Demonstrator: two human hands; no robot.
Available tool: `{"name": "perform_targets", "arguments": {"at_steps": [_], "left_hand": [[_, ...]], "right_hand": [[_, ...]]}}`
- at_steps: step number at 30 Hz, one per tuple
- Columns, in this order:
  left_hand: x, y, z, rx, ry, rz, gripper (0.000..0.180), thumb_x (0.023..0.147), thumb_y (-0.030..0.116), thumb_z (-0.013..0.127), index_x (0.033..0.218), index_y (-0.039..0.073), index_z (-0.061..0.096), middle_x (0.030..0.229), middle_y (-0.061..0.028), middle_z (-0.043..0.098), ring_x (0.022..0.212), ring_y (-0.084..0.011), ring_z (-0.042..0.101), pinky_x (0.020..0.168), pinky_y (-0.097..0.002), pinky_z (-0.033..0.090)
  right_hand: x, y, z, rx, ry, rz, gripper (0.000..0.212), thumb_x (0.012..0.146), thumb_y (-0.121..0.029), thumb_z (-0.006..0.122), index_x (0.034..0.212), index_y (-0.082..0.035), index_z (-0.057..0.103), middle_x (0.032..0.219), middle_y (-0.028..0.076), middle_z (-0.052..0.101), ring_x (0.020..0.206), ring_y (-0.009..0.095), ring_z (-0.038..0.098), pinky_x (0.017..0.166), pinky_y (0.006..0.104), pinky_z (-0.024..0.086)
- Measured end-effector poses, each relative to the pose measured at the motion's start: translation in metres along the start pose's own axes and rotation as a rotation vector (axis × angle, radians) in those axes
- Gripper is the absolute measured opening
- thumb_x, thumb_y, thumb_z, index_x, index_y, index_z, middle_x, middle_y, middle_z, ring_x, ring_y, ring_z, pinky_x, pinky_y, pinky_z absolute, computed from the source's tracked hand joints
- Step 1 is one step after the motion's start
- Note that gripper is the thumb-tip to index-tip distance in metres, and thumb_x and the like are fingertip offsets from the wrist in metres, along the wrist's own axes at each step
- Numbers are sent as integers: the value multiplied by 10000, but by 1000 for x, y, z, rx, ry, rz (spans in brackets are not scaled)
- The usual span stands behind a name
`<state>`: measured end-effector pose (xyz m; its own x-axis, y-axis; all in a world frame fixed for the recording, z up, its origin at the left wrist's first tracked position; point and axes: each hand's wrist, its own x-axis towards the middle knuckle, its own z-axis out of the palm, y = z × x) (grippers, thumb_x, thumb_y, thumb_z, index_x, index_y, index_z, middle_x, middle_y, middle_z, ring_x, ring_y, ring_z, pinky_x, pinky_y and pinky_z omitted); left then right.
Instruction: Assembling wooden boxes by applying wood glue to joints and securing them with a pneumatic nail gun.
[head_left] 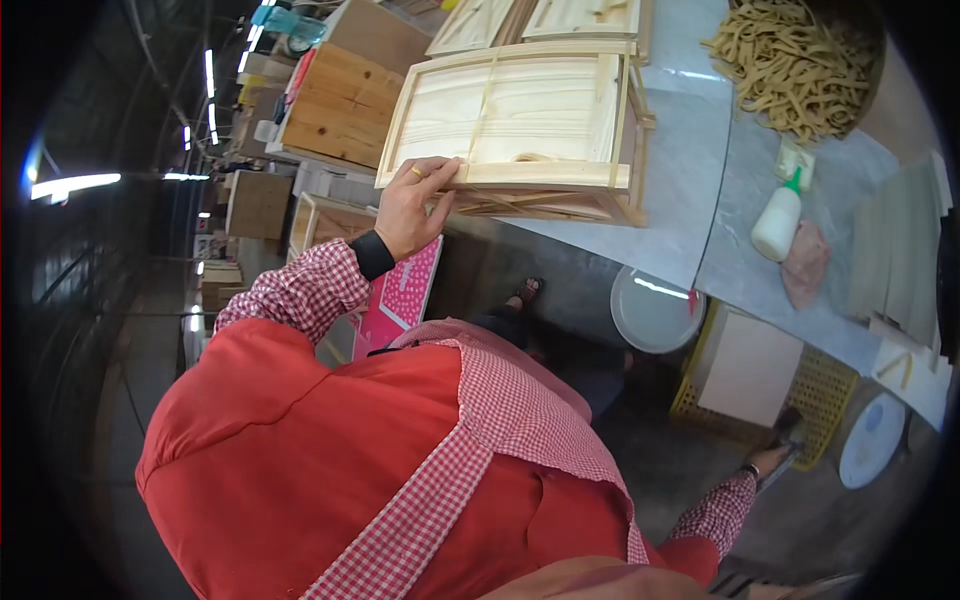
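Pale wooden boxes or frames, bound with tan bands, lie in a stack [510,110] at the corner of the grey table. My left hand [408,205] grips the near left edge of this wooden stack, fingers on top and thumb against its side. Low on the right, my right hand [768,460] reaches down beside a yellow plastic basket [835,395]. Its fingers are closed around a dark grey, flat object [788,440], too blurred to name. A white board [750,368] lies over the basket.
Tan rubber bands [795,65] are heaped at the table's far right. Nearby lie a white bottle with a green nozzle [778,222] and a pink cloth [806,265]. A white round tub [655,312] stands below the table edge. Wooden boxes [340,105] stand at the left.
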<state>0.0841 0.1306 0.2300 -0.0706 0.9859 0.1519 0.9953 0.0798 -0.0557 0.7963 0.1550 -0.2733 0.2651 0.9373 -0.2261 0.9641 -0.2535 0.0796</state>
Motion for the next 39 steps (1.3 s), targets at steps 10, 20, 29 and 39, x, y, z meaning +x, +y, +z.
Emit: {"name": "perform_targets", "arguments": {"at_steps": [10,20,29,39], "left_hand": [[0,6,2,-12,17,-51,433,750,87,677,1177,43,619,1080,-132,617,981,-310,583,841,-372,488],[2,-27,-3,-211,31,9,367,759,105,687,1115,28,640,1048,-142,624,950,-305,588,817,-370,486],[61,-199,9,-1143,-5,-743,453,864,308,671,1190,14,560,1093,-135,620,976,-269,585,851,-382,475],[59,-221,25,-2210,-271,-1009,461,958,396,536,1207,8,547,1134,-104,621,1031,-199,602,929,-367,477]], "right_hand": [[41,-62,50,369,-352,-52,452,933,-174,517,1359,-43,438,1302,221,530,1173,340,531,971,422,432],[-76,-106,-37,422,-57,230,275,907,-157,547,1125,-6,622,1099,199,645,974,346,627,857,416,497],[-137,-363,-361,1406,196,-196,277,968,-144,525,1140,66,580,1092,144,632,972,190,629,838,315,527],[-124,-546,-488,836,-12,-553,307,851,-262,643,964,23,628,776,143,658,681,214,634,631,337,476]]}}
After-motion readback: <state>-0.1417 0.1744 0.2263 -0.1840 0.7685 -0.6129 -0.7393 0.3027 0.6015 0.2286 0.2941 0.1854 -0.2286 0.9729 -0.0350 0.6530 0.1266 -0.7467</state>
